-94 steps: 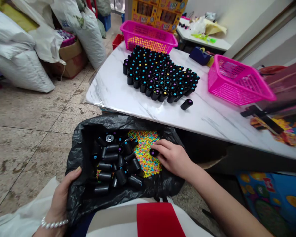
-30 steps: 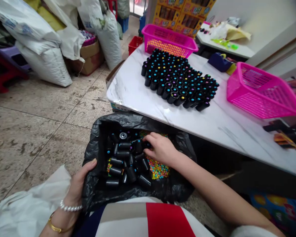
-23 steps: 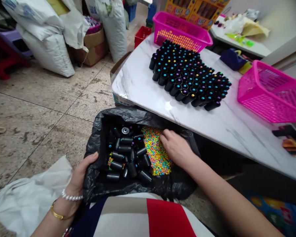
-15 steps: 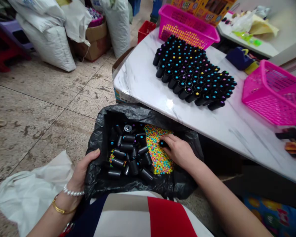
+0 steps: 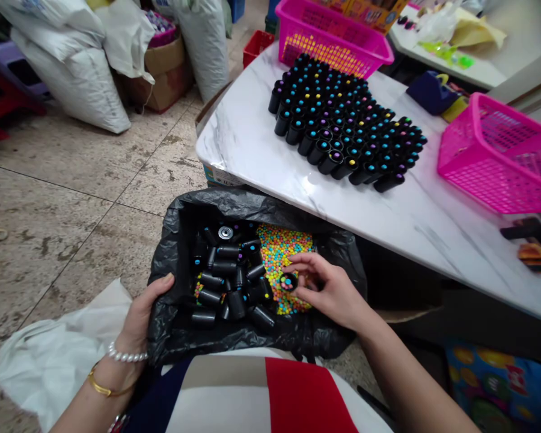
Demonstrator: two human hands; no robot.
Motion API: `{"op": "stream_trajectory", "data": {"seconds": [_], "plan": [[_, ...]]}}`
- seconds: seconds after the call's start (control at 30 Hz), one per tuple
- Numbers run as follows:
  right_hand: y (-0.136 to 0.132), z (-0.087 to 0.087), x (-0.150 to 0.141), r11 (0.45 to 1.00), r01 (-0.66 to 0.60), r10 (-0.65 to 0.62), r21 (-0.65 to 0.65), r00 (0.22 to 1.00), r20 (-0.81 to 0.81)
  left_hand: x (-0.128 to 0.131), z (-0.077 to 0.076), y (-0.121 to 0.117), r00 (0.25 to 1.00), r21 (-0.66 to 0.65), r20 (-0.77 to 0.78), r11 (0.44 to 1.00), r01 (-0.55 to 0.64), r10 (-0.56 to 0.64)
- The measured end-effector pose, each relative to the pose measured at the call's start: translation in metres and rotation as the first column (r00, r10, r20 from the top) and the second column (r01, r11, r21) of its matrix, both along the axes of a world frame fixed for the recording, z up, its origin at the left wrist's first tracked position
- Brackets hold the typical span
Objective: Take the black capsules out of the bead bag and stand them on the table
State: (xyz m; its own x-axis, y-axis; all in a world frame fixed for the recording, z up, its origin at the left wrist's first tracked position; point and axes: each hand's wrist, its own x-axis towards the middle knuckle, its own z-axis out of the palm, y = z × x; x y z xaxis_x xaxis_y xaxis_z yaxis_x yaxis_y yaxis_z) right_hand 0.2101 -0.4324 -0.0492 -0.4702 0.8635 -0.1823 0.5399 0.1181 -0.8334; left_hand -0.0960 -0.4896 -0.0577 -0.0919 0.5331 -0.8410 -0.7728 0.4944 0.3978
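Note:
My left hand (image 5: 146,307) grips the near left rim of a box lined with a black plastic bag (image 5: 162,240), thumb over the edge and fingers hidden outside. Above the small coloured balls (image 5: 277,243) in the right half of the box, my right hand (image 5: 327,288) holds a small black cylinder (image 5: 289,281) between thumb and fingers. The cylinder's end faces me, with several coloured balls in it. Many loose black cylinders (image 5: 225,266) lie in the left half. One shows a silvery ringed end (image 5: 226,233).
Rows of black cylinders with coloured dots (image 5: 338,123) stand on a white marbled table (image 5: 238,132). Pink baskets (image 5: 491,162) sit at the table's back and right. White sacks (image 5: 85,84) and a cardboard box (image 5: 169,72) stand on the floor; a white cloth (image 5: 58,355) lies at left.
My right hand has come nearer and turned, so the cylinder's end with balls in it now shows. My left hand stays on the rim. The whole view has shifted slightly.

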Motion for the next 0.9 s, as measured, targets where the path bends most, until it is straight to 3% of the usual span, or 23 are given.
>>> {"op": "stream_trajectory", "data": {"seconds": [0.1, 0.23, 0.3, 0.4, 0.53, 0.63, 0.77, 0.9], "plan": [[0.001, 0.008, 0.009, 0.987, 0.086, -0.109, -0.136, 0.979, -0.171, 0.000, -0.001, 0.001, 0.999, 0.009, -0.044, 1.000, 0.003, -0.003], [0.007, 0.014, 0.014, 0.980, 0.103, -0.145, -0.170, 0.955, -0.260, -0.001, -0.003, 0.001, 0.999, 0.021, -0.033, 1.000, 0.023, -0.022], [0.010, 0.016, 0.014, 0.988, 0.109, -0.133, -0.110, 0.962, -0.240, 0.000, -0.004, 0.000, 0.999, 0.028, -0.023, 0.999, 0.027, -0.026], [0.013, 0.018, 0.014, 0.988, 0.120, -0.115, 0.099, 0.991, -0.062, 0.000, -0.004, -0.001, 0.999, 0.017, -0.040, 0.999, 0.035, -0.034], [0.013, 0.022, 0.017, 0.900, 0.009, -0.064, 0.435, 0.992, 0.112, 0.000, -0.002, 0.000, 0.998, -0.018, -0.044, 0.998, 0.053, -0.054], [0.011, 0.024, 0.020, 0.869, -0.099, 0.016, 0.485, 0.985, 0.172, 0.001, 0.002, 0.002, 0.997, -0.017, -0.041, 0.998, 0.063, -0.064], [0.009, 0.022, 0.023, 0.841, -0.112, -0.010, 0.529, 0.975, 0.221, 0.003, 0.004, 0.002, 0.997, -0.017, -0.051, 0.998, 0.055, -0.056], [0.007, 0.021, 0.023, 0.853, -0.097, -0.011, 0.513, 0.979, 0.204, 0.004, 0.005, 0.003, 0.997, -0.015, -0.062, 0.999, 0.039, -0.040]]}}
